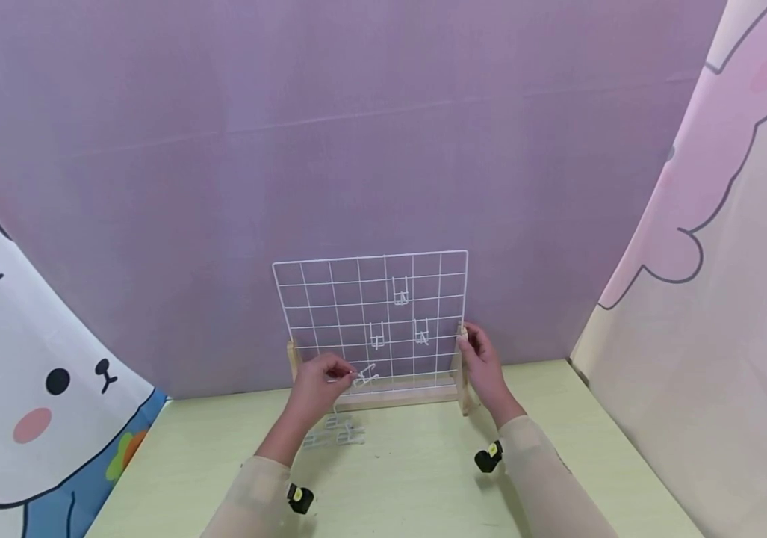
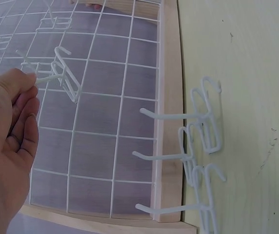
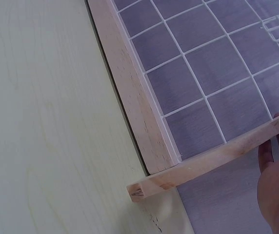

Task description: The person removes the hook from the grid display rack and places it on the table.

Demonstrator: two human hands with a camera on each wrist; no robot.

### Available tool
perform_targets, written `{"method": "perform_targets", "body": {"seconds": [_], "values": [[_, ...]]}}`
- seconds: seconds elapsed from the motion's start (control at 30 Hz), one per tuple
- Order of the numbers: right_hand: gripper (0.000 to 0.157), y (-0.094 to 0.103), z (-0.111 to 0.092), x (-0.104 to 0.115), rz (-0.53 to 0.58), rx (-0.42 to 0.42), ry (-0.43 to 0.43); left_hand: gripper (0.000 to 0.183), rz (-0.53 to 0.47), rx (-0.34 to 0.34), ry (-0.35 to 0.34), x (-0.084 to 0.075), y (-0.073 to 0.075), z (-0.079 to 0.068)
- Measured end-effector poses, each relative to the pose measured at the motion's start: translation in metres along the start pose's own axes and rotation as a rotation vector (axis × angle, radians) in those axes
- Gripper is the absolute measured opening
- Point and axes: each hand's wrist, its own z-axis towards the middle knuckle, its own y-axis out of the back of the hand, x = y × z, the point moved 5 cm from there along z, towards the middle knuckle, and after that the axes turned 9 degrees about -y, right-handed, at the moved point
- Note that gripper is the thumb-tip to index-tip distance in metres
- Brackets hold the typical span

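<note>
My left hand (image 1: 316, 385) pinches the prong of a white wire hook (image 2: 67, 80) between thumb and fingers. The hook is in front of the lower part of a white wire grid panel (image 1: 358, 258); whether it touches the wires I cannot tell. My right hand (image 1: 485, 370) grips the right wooden post (image 3: 212, 165) of the panel's stand, its fingers partly hidden behind the wood. Three white hooks hang on the grid: an upper one (image 1: 401, 293), a lower left one (image 1: 376, 336) and a lower right one (image 1: 422, 333).
Several loose white hooks (image 1: 349, 436) lie on the pale wooden table (image 1: 410, 478), in front of the stand's wooden base (image 1: 393, 398) and below my left hand. Behind the stand is a purple cloth backdrop (image 1: 383, 164). Printed cloths flank the table on both sides.
</note>
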Motion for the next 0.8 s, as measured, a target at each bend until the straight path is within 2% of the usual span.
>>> {"method": "perform_targets", "body": {"seconds": [0.17,0.33,0.5,0.6,0.8], "values": [[0.043,0.0,0.0,0.0,0.007,0.0,-0.018,0.016,-0.004,0.016,-0.006,0.0,-0.004,0.0],[0.045,-0.001,-0.001,0.003,0.012,0.012,-0.051,0.015,-0.013,0.035,0.023,0.001,-0.008,-0.001],[0.045,-0.003,-0.008,0.02,0.031,0.037,-0.066,0.013,0.002,0.047,0.047,0.004,-0.012,-0.002],[0.046,-0.004,-0.014,0.03,0.023,0.035,-0.047,0.014,0.009,0.047,0.045,0.004,-0.013,-0.003],[0.046,-0.003,-0.005,0.012,0.025,0.022,-0.037,0.015,0.018,0.054,0.038,0.006,-0.016,-0.005]]}}
